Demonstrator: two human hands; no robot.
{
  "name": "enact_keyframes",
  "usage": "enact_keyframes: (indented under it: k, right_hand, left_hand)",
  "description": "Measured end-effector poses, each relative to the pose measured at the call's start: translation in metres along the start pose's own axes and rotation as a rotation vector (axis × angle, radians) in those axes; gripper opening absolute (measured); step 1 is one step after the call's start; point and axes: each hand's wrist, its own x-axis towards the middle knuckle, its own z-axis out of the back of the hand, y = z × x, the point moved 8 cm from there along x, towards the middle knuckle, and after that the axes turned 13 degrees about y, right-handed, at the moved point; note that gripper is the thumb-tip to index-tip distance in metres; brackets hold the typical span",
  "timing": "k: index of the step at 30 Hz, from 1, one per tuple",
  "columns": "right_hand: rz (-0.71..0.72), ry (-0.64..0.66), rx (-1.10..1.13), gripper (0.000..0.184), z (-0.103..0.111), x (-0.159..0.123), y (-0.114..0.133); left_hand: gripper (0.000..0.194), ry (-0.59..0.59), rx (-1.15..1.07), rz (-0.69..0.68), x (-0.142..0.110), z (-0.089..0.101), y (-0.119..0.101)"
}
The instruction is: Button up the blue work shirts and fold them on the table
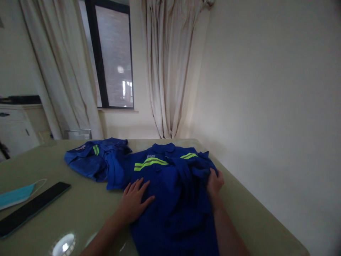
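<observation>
So far, the blue shirt (pixel 167 195) lies partly smooth on the table (pixel 90 202); your left hand (pixel 133 203) rests on it, fingers spread; your right hand (pixel 214 183) pinches its bunched edge.

The lower edge crops the nearer garment (pixel 173 202); the left edge, the mask (pixel 17 196) and phone (pixel 34 209). The lettering (pixel 151 156) is illegible.

Shirt (pixel 167 188) is coloured royal blue, banded in neon yellow-green and grey; second garment (pixel 89 163) is coloured likewise. Desk (pixel 90 202) is seen olive-green, mask (pixel 17 196) light blue, phone (pixel 34 209) black.
</observation>
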Motion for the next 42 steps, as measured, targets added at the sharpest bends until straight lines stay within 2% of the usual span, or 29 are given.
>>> enact_keyframes:
  k: [1, 3, 5, 7, 8, 10, 13, 15, 17, 19, 21, 23, 26, 29, 31, 32, 35, 37, 39, 42]
  right_hand:
    - [-0.002, 0.064, 0.001, 0.046, -0.009, -0.004, 0.001]
    - [0.018, 0.218, 0.03, 0.043, -0.032, -0.017, 0.01]
    - [0.062, 0.369, 0.075, 0.043, -0.055, -0.033, 0.024]
    - [0.083, 0.492, 0.112, 0.046, -0.072, -0.046, 0.035]
    - [0.082, 0.532, 0.122, 0.047, -0.078, -0.05, 0.038]
    - [0.085, 0.568, 0.11, 0.048, -0.083, -0.054, 0.041]
    - [0.088, 0.494, 0.02, 0.049, -0.072, -0.046, 0.04]
    - [0.052, 0.384, -0.04, 0.052, -0.055, -0.034, 0.041]
    - [0.017, 0.259, -0.071, 0.055, -0.034, -0.025, 0.049]
    - [0.034, 0.164, -0.084, 0.058, -0.011, -0.023, 0.068]
    - [0.115, 0.154, -0.147, 0.058, 0.009, -0.032, 0.091]
    - [0.211, 0.255, -0.34, 0.052, 0.023, -0.051, 0.107]
    - [0.211, 0.505, -0.75, 0.044, 0.037, -0.084, 0.094]
    - [0.322, 0.667, -0.842, 0.043, 0.039, -0.112, 0.088]
    - [0.443, 0.773, -0.764, 0.045, 0.018, -0.129, 0.1]
    - [0.495, 0.832, -0.733, 0.045, 0.001, -0.138, 0.107]
    - [0.605, 1.019, -0.783, 0.047, -0.066, -0.163, 0.114]
    - [0.559, 1.112, -0.867, 0.047, -0.11, -0.17, 0.099]
    - [0.478, 1.183, -0.931, 0.055, -0.145, -0.169, 0.073]
    - [0.548, 1.176, -0.931, 0.061, -0.182, -0.158, 0.049]
  left_hand:
    - [0.068, 0.043, 0.032, -0.021, 0.004, -0.005, 0.0]
    - [0.064, 0.086, 0.066, 0.025, 0.012, -0.003, 0.017]
    - [0.06, 0.062, 0.089, 0.145, 0.018, 0.013, 0.048]
    - [0.055, -0.028, 0.142, 0.23, 0.017, 0.036, 0.069]
    - [0.051, -0.072, 0.172, 0.238, 0.014, 0.045, 0.071]
    - [0.045, -0.1, 0.194, 0.191, 0.005, 0.052, 0.056]
    - [0.048, 0.036, 0.068, 0.052, -0.01, 0.029, 0.005]
    - [0.071, 0.167, -0.01, -0.016, -0.016, 0.008, -0.028]
    - [0.098, 0.301, -0.032, -0.046, -0.016, -0.008, -0.045]
    - [0.108, 0.403, -0.043, -0.068, -0.009, -0.013, -0.043]
    - [0.109, 0.465, -0.08, -0.106, 0.001, -0.007, -0.028]
    - [0.109, 0.497, -0.136, -0.149, 0.007, 0.003, -0.009]
    - [0.11, 0.56, -0.159, -0.168, 0.002, 0.015, 0.012]
    - [0.128, 0.635, -0.065, -0.181, -0.015, 0.015, 0.005]
    - [0.133, 0.626, -0.06, -0.213, -0.024, 0.011, -0.015]
    - [0.127, 0.59, -0.081, -0.214, -0.025, 0.009, -0.027]
    - [0.089, 0.396, -0.096, -0.141, -0.019, -0.002, -0.049]
    - [0.081, 0.276, -0.022, -0.134, -0.01, -0.009, -0.057]
    - [0.077, 0.202, 0.043, -0.147, 0.004, -0.014, -0.057]
    - [0.064, 0.126, 0.089, -0.092, 0.031, -0.009, -0.041]
